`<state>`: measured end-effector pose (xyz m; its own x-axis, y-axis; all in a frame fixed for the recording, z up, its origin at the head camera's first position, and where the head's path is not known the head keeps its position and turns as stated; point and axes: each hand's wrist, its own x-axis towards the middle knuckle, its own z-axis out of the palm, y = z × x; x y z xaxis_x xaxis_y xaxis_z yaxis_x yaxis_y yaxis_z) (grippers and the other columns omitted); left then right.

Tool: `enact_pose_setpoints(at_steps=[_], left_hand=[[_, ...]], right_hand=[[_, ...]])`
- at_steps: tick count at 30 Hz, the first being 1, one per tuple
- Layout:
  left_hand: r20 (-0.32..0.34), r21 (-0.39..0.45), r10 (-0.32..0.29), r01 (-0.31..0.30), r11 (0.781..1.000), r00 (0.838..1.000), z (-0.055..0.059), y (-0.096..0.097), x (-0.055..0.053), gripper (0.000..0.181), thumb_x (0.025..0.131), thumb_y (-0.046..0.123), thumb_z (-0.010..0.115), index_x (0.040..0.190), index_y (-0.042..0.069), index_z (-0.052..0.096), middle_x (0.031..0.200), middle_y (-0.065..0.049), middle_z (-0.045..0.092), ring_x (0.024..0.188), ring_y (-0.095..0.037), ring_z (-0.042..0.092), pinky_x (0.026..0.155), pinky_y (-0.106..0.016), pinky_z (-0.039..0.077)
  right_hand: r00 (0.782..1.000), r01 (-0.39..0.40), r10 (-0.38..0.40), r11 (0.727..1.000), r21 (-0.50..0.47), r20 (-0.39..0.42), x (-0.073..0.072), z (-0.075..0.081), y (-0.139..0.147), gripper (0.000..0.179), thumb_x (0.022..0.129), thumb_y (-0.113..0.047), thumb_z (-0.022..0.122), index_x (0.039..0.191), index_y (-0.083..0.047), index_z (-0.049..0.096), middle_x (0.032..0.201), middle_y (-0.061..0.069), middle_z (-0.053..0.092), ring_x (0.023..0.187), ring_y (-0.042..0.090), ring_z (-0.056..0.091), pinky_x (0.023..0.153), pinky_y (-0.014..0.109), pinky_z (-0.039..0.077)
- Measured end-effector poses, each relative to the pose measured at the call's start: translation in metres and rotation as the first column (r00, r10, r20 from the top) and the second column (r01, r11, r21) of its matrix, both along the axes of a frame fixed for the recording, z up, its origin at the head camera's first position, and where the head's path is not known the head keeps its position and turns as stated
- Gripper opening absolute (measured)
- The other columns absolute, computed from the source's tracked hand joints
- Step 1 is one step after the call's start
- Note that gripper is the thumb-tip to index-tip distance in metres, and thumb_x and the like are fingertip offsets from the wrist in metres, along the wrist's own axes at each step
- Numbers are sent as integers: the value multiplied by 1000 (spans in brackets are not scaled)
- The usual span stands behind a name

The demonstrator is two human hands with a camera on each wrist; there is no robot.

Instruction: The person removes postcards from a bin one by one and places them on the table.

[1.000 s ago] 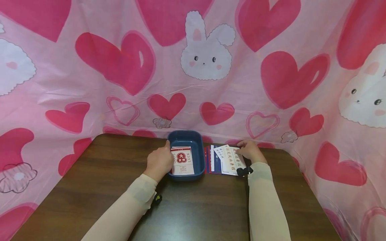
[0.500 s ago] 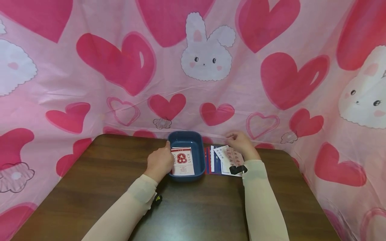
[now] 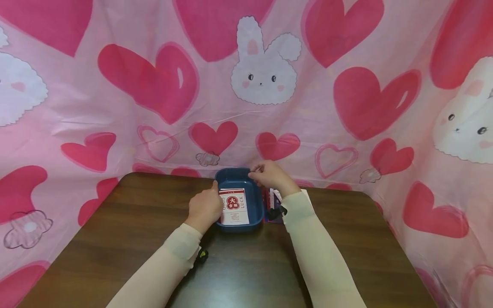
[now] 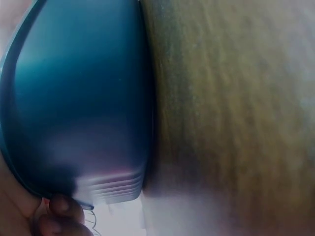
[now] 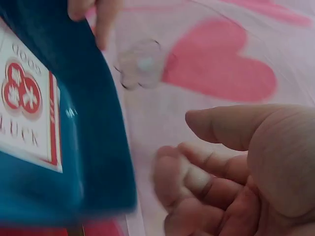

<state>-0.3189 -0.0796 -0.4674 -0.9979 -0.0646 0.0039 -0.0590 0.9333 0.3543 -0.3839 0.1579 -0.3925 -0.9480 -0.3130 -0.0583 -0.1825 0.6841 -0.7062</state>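
Observation:
A deep blue plastic bin [image 3: 256,209] stands at the back of the table, with a white and red "GOOD LUCK" card [image 3: 234,209] lying in its left part. My left hand [image 3: 205,207] holds the bin's left rim; in the left wrist view its curled fingers [image 4: 66,209] are at the rim. Over the bin's back right corner is my right hand [image 3: 272,175]. The right wrist view shows its thumb [image 5: 221,125] apart from loosely bent fingers, nothing between them. Just right of the bin lie several blue, red and white cards [image 3: 274,199], partly hidden by the right wrist.
Brown wood-grain table [image 3: 239,273] under everything. A pink curtain [image 3: 219,107] with hearts and rabbits hangs close behind the bin and along both sides.
My right hand has moved left, from above the pile of cards to the bin's back right corner. The left hand stays at the bin's left rim.

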Motion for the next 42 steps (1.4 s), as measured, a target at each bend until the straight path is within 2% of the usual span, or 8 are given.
enact_pose_setpoints(at_steps=[5,10,19,27,30,34,39,42], left_hand=[[27,8,-4,4,1000,1000,1,-3,-1,75,108,34,64,175,8,43,112,-21,81,79,-32,68,70,-49,65],[47,-2,2,-2,1000,999,1,-4,-1,74,108,32,63,175,9,43,106,-20,82,77,-32,68,69,-49,65],[15,-12,-4,5,1000,1000,1,-3,-1,70,108,28,60,174,9,45,113,-22,83,78,-33,71,67,-51,65],[13,-6,-10,10,1000,1000,1,-2,-1,70,108,27,59,174,9,45,104,-20,82,76,-32,71,65,-51,65],[15,-7,-9,9,1000,1000,0,-2,-2,70,108,27,57,174,10,45,101,-20,81,73,-32,70,63,-50,63],[18,-12,-6,6,1000,1000,0,-2,-1,70,108,29,58,174,10,45,106,-21,82,73,-31,68,62,-48,62],[-3,-28,-5,5,1000,1000,1,-1,0,69,109,31,59,173,9,46,118,-24,82,77,-33,69,66,-50,64],[-10,-37,-9,9,999,1000,1,-1,0,69,109,31,59,173,8,47,118,-24,82,78,-33,70,69,-52,65]], right_hand=[[996,-43,34,992,120,82,-10,-4,-40,33,107,-33,79,125,-4,80,102,17,84,85,28,82,79,42,71],[992,-63,26,949,308,122,-21,-19,-67,40,104,-39,82,110,1,83,92,19,82,74,30,80,67,38,69],[997,-26,-15,854,519,74,-25,-41,-88,52,89,-50,94,113,-4,85,103,8,82,89,22,74,90,41,67],[999,-15,-6,882,471,44,-6,-38,-94,42,88,-38,100,109,-5,86,102,5,82,93,20,71,99,41,65],[999,-31,12,881,473,43,-26,-60,-91,42,82,-42,103,103,-9,87,99,2,81,90,18,70,92,37,65],[999,-20,-3,873,486,46,-38,-65,-89,43,79,-38,105,104,-9,87,101,3,82,89,19,72,89,40,66],[999,29,-3,852,523,-51,-64,-77,-83,50,76,-29,106,111,-4,81,104,5,80,90,21,70,93,40,67],[994,32,22,871,491,-105,-84,-87,-76,43,74,-26,104,101,-4,79,94,4,76,82,21,68,84,37,66]])
